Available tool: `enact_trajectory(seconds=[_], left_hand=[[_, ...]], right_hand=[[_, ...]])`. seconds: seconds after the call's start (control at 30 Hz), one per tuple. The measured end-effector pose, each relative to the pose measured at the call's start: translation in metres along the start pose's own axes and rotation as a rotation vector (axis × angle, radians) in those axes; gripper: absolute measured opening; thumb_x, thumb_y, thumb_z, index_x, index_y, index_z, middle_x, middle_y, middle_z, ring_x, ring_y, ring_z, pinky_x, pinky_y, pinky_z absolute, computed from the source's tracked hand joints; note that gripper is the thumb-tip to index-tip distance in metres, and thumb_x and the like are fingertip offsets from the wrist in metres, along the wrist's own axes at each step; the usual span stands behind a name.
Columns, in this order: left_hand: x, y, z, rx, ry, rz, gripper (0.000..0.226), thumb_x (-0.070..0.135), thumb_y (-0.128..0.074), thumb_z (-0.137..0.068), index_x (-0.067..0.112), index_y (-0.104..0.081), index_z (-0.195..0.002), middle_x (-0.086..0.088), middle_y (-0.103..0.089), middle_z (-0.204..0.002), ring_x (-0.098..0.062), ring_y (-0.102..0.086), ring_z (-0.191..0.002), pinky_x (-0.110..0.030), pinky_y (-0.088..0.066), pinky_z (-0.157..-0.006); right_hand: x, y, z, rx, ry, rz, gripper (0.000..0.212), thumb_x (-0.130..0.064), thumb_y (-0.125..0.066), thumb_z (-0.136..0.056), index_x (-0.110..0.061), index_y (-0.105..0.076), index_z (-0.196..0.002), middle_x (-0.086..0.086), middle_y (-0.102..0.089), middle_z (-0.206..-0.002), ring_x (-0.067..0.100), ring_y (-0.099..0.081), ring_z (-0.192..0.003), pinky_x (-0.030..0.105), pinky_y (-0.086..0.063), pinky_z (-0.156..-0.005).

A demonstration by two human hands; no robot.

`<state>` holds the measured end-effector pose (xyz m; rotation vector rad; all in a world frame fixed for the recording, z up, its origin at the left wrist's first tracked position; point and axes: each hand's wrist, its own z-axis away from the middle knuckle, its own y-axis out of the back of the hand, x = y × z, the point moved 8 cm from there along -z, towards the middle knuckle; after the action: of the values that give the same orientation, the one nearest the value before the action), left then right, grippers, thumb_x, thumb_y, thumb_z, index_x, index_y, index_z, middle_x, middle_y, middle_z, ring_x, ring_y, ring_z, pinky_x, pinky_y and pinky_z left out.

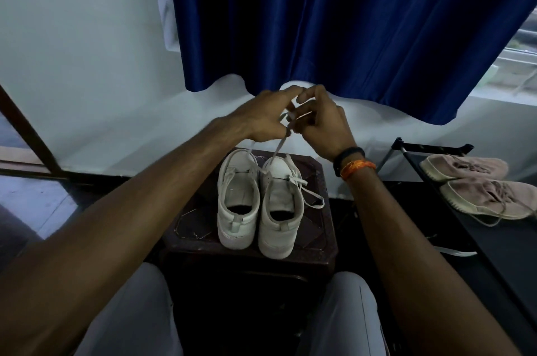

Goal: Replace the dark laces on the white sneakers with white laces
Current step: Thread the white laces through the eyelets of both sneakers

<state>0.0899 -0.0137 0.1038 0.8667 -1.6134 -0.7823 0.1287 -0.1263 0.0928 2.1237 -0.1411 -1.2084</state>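
Your left hand (261, 116) and right hand (321, 120) both pinch the white lace (280, 146) above the sneakers (258, 204); it's limp and light, so grip near its tips.

Bare forearms (right: black band (347, 155), orange thread (357, 168))

Dim room w/ pale wall (87, 50), dark blue curtain (334, 21) over window (520, 65) at right, dark stool (316, 227) on dark floor (96, 193), black rack (479, 242) at right.

A home room: blue curtain (334, 21) over a window (520, 59), pale wall (72, 50), and a dark shoe rack (494, 239) holding pink sneakers (479, 181)
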Motion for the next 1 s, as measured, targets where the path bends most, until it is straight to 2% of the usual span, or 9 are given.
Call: enact_trajectory(seconds=[0.17, 0.23, 0.3, 0.37, 0.5, 0.63, 0.73, 0.83, 1.0], left_hand=[[-0.006, -0.007, -0.009, -0.004, 0.033, -0.039, 0.004, 0.012, -0.067, -0.095, 0.009, -0.069, -0.096, -0.007, -0.070, -0.083, -0.023, -0.070, -0.073, -0.040, -0.060, -0.065], [-0.011, -0.001, -0.008, 0.056, 0.056, -0.003, 0.027, 0.022, -0.063, -0.099, 0.005, -0.069, -0.079, -0.004, -0.068, -0.069, -0.025, -0.070, -0.071, -0.040, -0.057, -0.070], [-0.017, 0.007, -0.004, 0.131, 0.103, 0.051, 0.036, 0.027, -0.058, -0.101, -0.002, -0.070, -0.083, -0.006, -0.069, -0.067, -0.023, -0.070, -0.069, -0.034, -0.056, -0.068], [-0.024, 0.016, -0.001, 0.218, 0.152, 0.135, 0.036, 0.027, -0.055, -0.103, -0.002, -0.071, -0.088, -0.001, -0.065, -0.060, -0.018, -0.070, -0.067, -0.024, -0.054, -0.070], [-0.035, 0.031, -0.002, 0.308, 0.234, 0.300, 0.031, 0.026, -0.054, -0.102, 0.005, -0.071, -0.086, -0.002, -0.067, -0.055, -0.018, -0.074, -0.079, -0.031, -0.057, -0.088], [-0.041, 0.041, -0.006, 0.285, 0.254, 0.426, 0.022, 0.025, -0.059, -0.098, 0.008, -0.071, -0.092, -0.004, -0.073, -0.064, -0.008, -0.071, -0.067, -0.030, -0.054, -0.085], [-0.046, 0.039, -0.010, 0.276, 0.285, 0.555, 0.017, 0.016, -0.059, -0.098, 0.002, -0.068, -0.099, -0.010, -0.075, -0.071, -0.015, -0.075, -0.072, -0.035, -0.059, -0.083], [-0.047, 0.035, -0.010, 0.263, 0.319, 0.699, 0.014, 0.010, -0.055, -0.100, 0.001, -0.066, -0.101, -0.011, -0.074, -0.073, -0.019, -0.074, -0.068, -0.032, -0.061, -0.072], [-0.044, 0.030, -0.010, 0.254, 0.361, 0.772, 0.015, 0.007, -0.049, -0.102, 0.002, -0.063, -0.105, -0.007, -0.070, -0.069, -0.016, -0.067, -0.059, -0.033, -0.060, -0.066]], right_hand=[[0.009, 0.014, 0.000, 0.131, -0.025, -0.171, 0.038, 0.011, -0.061, -0.079, -0.016, -0.052, -0.104, 0.003, -0.073, -0.089, 0.014, -0.073, -0.078, 0.034, -0.061, -0.070], [0.036, 0.019, 0.003, 0.248, -0.134, -0.230, 0.027, 0.006, -0.060, -0.085, -0.014, -0.056, -0.102, 0.007, -0.071, -0.091, 0.016, -0.074, -0.072, 0.033, -0.062, -0.068], [0.078, 0.008, 0.006, 0.241, -0.310, -0.140, 0.016, -0.002, -0.057, -0.091, -0.018, -0.062, -0.094, 0.008, -0.072, -0.096, 0.019, -0.074, -0.072, 0.037, -0.063, -0.073], [0.120, -0.019, 0.008, 0.064, -0.454, 0.063, 0.018, -0.010, -0.057, -0.090, -0.023, -0.068, -0.084, 0.009, -0.074, -0.100, 0.026, -0.073, -0.087, 0.040, -0.060, -0.085], [0.155, -0.069, 0.020, -0.225, -0.533, 0.120, 0.024, -0.029, -0.059, -0.095, -0.021, -0.072, -0.114, 0.006, -0.070, -0.116, 0.027, -0.063, -0.107, 0.029, -0.046, -0.087], [0.163, -0.083, 0.012, -0.225, -0.562, 0.009, 0.024, -0.045, -0.068, -0.090, -0.030, -0.072, -0.072, -0.004, -0.065, -0.076, 0.024, -0.060, -0.080, 0.043, -0.050, -0.086], [0.172, -0.083, 0.007, -0.223, -0.596, 0.004, 0.024, -0.044, -0.073, -0.087, -0.020, -0.079, -0.085, -0.005, -0.064, -0.069, 0.018, -0.058, -0.067, 0.036, -0.052, -0.075], [0.160, -0.066, 0.001, -0.179, -0.555, 0.091, 0.018, -0.033, -0.076, -0.085, -0.015, -0.078, -0.080, -0.003, -0.068, -0.066, 0.017, -0.063, -0.067, 0.026, -0.053, -0.066], [0.123, -0.025, -0.020, -0.028, -0.479, -0.055, 0.015, -0.022, -0.070, -0.091, -0.013, -0.076, -0.081, 0.005, -0.073, -0.077, 0.019, -0.067, -0.070, 0.037, -0.061, -0.079]])
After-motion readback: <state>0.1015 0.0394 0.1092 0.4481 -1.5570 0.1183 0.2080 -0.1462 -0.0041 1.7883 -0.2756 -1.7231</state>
